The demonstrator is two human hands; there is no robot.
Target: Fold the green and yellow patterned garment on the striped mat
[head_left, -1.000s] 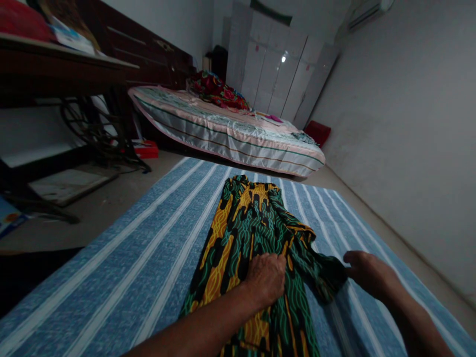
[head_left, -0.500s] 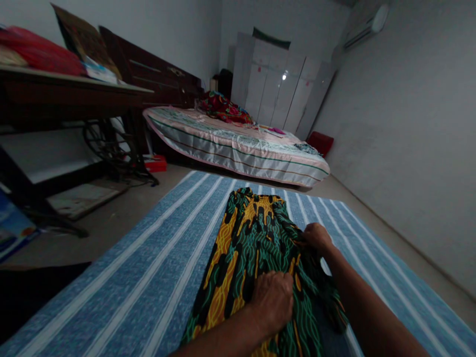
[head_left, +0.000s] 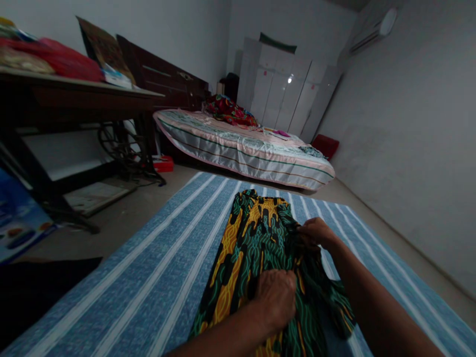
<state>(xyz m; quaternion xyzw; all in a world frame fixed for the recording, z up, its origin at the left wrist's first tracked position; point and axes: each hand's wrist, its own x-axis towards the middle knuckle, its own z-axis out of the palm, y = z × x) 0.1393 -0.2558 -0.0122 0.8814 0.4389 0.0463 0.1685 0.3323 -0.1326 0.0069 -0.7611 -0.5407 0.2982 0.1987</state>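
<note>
A garment (head_left: 256, 243) in black, green and yellow wavy print lies lengthwise on a blue, white-striped bed cover. My left hand (head_left: 275, 296) rests on its middle with curled fingers closed on the cloth; the fingertips are hidden. At the garment's right edge, my right hand (head_left: 316, 232) is closed on a bunched fold. Below that hand, a loose flap of the same cloth hangs toward the right forearm, and a dark bluish patch shows beneath it.
The striped cover (head_left: 148, 277) spreads around the garment. Beyond its far edge stands a bed (head_left: 253, 153) with a pale satin spread. At left is a treadle sewing table (head_left: 92, 94) bearing a red bag (head_left: 70, 62). A white wardrobe (head_left: 278, 84) stands at the back.
My right hand has drawn the garment's right edge slightly inward, bunching the cloth more. My left hand stays on the middle. The whole view has shifted a little.
</note>
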